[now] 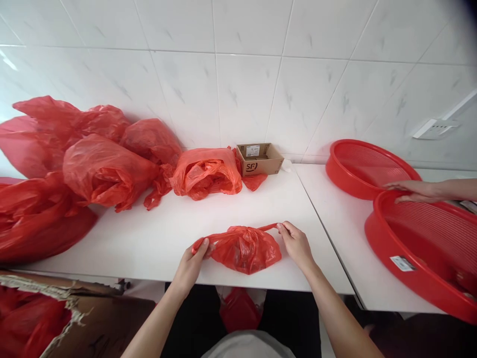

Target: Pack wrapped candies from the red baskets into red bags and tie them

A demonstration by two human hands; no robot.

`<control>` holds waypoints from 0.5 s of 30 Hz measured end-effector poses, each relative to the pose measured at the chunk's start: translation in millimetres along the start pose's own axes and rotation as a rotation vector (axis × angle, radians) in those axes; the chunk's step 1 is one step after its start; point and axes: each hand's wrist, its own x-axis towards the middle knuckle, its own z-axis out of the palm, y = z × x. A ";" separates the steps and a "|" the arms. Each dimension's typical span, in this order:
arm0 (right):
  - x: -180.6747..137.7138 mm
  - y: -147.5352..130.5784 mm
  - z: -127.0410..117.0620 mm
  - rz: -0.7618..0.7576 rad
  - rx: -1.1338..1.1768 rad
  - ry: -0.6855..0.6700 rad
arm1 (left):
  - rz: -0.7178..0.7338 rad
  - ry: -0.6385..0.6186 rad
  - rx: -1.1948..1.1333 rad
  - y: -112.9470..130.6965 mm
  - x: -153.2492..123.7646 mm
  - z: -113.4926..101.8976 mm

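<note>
A small red plastic bag [243, 249] lies on the white table [156, 238] near its front edge. My left hand [193, 264] is closed on the bag's left handle. My right hand [296, 243] pinches the right handle, which is pulled out taut to the right. The bag's bunched body sits between the two hands.
Several puffed red plastic bags [100, 169] are heaped at the back left, another red bag [204, 174] beside a small cardboard box [260, 159] by the tiled wall. Two red round sieves [421, 233] lie at the right, another person's hand [410, 191] on them. A torn carton [55, 318] stands lower left.
</note>
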 end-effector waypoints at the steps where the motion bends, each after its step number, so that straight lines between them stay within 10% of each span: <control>1: -4.1 -7.3 -3.4 -0.011 0.026 0.002 | 0.037 0.021 0.020 4.0 1.5 3.5; 5: -26.9 -47.0 -17.9 -0.109 0.213 -0.026 | 0.385 0.097 0.405 21.8 5.6 29.5; 10: -44.0 -69.5 -28.9 -0.240 0.436 -0.044 | 0.491 -0.248 0.730 39.2 15.9 56.0; 15: -38.2 -42.6 -29.1 -0.060 0.566 0.144 | 0.365 -0.317 0.686 88.1 24.1 -3.0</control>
